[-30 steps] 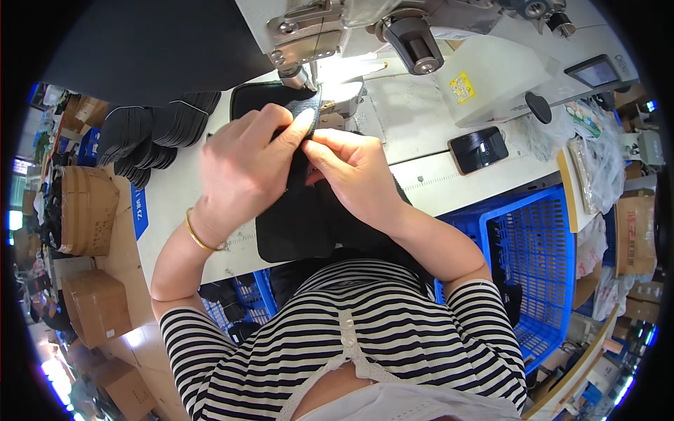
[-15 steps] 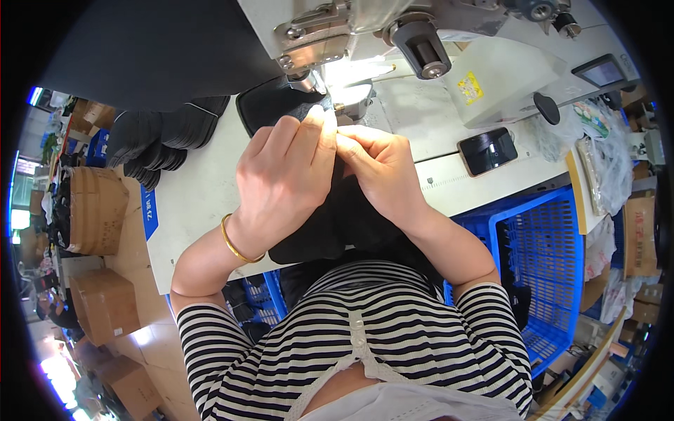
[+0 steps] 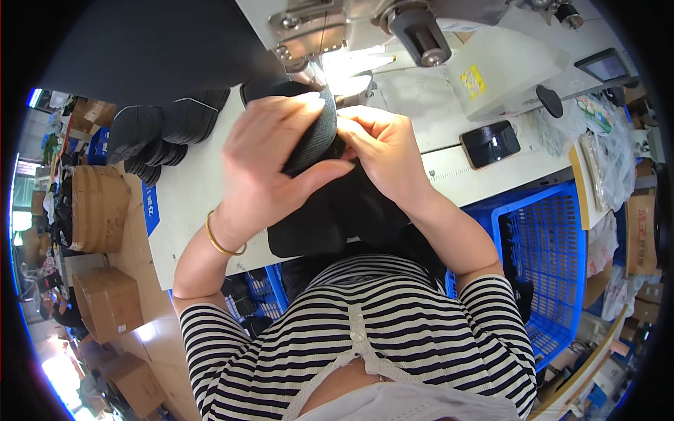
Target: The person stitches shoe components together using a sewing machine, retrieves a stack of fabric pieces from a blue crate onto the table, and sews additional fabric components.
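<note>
A dark grey-black textured fabric piece (image 3: 317,137) stands bent up under the head of a sewing machine (image 3: 309,38). My left hand (image 3: 256,161), a gold bangle at its wrist, grips it from the left, with fingers over its top and the thumb stretched across below. On the right side, my right hand (image 3: 382,151) pinches the edge of the same piece between thumb and fingers. The needle area is partly hidden behind the fabric and bright lamp glare. Below my hands, black fabric pieces (image 3: 305,228) lie at the table's front edge.
Stacked black fabric pieces (image 3: 189,121) lie on the white table (image 3: 193,193) at left. A phone (image 3: 490,144) rests to the right. Beneath stands a blue plastic crate (image 3: 544,266). Cardboard boxes (image 3: 105,302) stand on the floor at left.
My left hand has shifted slightly left and opened its thumb away from the fingers. The textured fabric now shows between my hands, turned upward. My right hand keeps its pinch.
</note>
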{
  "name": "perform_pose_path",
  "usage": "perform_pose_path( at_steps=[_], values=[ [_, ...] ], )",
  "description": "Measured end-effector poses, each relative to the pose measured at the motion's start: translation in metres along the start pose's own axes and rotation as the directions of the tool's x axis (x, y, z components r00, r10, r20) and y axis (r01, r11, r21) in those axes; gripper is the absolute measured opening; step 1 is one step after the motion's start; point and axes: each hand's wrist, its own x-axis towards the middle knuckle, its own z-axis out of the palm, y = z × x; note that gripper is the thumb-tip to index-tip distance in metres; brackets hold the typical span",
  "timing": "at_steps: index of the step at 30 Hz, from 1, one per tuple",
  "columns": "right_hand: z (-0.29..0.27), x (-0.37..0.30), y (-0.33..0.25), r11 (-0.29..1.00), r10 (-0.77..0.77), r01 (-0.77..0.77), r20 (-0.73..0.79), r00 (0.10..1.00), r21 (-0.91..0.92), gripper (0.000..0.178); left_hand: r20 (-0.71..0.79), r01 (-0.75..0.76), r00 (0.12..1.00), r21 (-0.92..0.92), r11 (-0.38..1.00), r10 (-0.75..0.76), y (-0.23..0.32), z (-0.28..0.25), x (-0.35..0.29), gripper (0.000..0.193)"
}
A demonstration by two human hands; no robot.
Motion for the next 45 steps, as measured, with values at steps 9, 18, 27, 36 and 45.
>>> perform_pose_path(
  at_steps=[9,18,27,36,45],
  values=[
    [-0.016,-0.023,-0.009,0.934,-0.112,0.112,0.019,0.994,-0.340,0.029,0.556,0.515,0.331,-0.783,-0.348,-0.762,-0.030,0.007,-0.027,0.025],
    [-0.032,-0.040,-0.006,0.489,-0.277,0.256,0.130,0.952,-0.834,0.054,0.171,0.470,0.781,-0.794,0.385,-0.601,-0.134,0.061,0.002,0.044],
    [-0.040,-0.059,0.027,0.383,-0.224,0.145,0.060,0.973,-0.912,0.072,0.591,0.725,0.565,-0.023,0.688,-0.576,-0.010,-0.007,-0.051,0.068],
    [-0.036,-0.072,0.045,0.088,-0.531,0.239,0.157,0.833,-0.967,0.055,0.197,0.390,0.873,0.267,0.881,-0.446,0.032,0.008,-0.104,0.063],
    [-0.036,-0.048,0.014,0.124,-0.814,0.518,0.212,0.541,-0.846,0.038,0.573,0.503,0.270,-0.769,-0.394,-0.774,0.009,-0.024,-0.067,0.024]
  ],
)
